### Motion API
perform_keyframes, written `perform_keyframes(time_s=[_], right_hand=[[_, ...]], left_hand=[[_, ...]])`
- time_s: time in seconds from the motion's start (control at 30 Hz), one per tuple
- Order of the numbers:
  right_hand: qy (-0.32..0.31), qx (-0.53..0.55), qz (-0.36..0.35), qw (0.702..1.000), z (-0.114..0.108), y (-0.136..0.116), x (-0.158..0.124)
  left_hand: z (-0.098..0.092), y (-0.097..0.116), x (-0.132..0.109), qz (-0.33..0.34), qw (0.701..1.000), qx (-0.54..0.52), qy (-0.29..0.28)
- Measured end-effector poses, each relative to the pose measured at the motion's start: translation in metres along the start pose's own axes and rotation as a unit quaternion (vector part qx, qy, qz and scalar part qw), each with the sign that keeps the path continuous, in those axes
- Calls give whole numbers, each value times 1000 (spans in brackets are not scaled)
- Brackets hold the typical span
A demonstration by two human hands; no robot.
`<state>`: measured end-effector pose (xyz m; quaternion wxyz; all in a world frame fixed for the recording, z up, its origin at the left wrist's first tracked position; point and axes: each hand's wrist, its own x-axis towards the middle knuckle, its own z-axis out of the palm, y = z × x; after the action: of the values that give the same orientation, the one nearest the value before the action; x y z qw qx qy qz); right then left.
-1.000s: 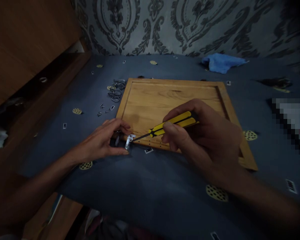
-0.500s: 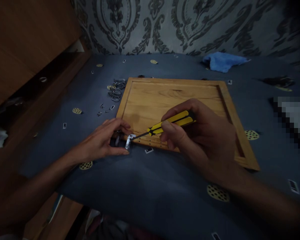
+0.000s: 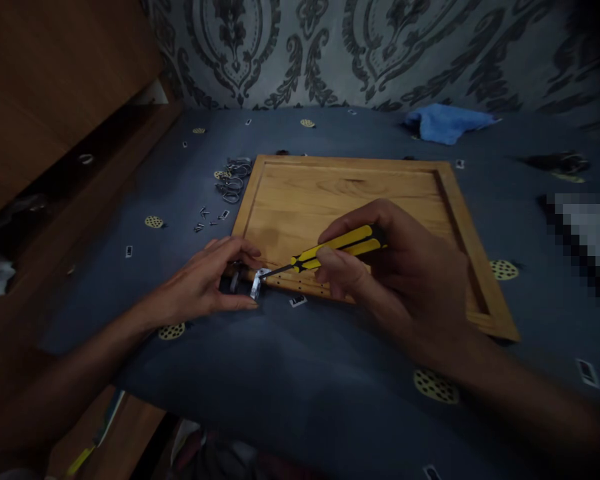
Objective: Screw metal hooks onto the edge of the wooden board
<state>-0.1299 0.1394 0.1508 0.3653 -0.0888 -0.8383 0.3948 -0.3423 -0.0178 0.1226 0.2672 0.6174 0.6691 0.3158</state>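
The right hand (image 3: 405, 280) is clenched around a yellow-and-black screwdriver (image 3: 337, 245), its tip set on a metal bracket (image 3: 257, 281).
The bracket is pinched by the left hand (image 3: 205, 280) at the near left corner of a wooden panel (image 3: 350, 193), laid mid-bed (image 3: 300, 373). Loose screws (image 3: 207, 220) and metal fittings (image 3: 233, 180) are scattered beyond the left hand; a blue cloth (image 3: 445, 123) is seen by the far edge.

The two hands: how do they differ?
The left hand lies on the cloth, pinching a metal bracket; the right hand hovers over the wooden board, gripping a yellow screwdriver. The left splays loosely, the right curls tight. Both are bare and meet at the board's corner.
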Motion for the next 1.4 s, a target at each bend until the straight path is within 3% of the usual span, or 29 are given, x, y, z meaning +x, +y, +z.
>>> perform_keyframes(time_s=[0.27, 0.7, 1.13, 1.4], right_hand=[[-40, -34, -63, 997, 3, -7, 23], [-114, 108, 47, 987, 20, -15, 46], [-93, 88, 41, 991, 11, -13, 41], [-123, 161, 63, 977, 7, -14, 39]], left_hand=[[0, 1, 0, 12, 999, 49, 7], [1, 4, 2, 8, 999, 42, 15], [3, -7, -1, 20, 999, 26, 10], [2, -5, -1, 14, 999, 43, 8]])
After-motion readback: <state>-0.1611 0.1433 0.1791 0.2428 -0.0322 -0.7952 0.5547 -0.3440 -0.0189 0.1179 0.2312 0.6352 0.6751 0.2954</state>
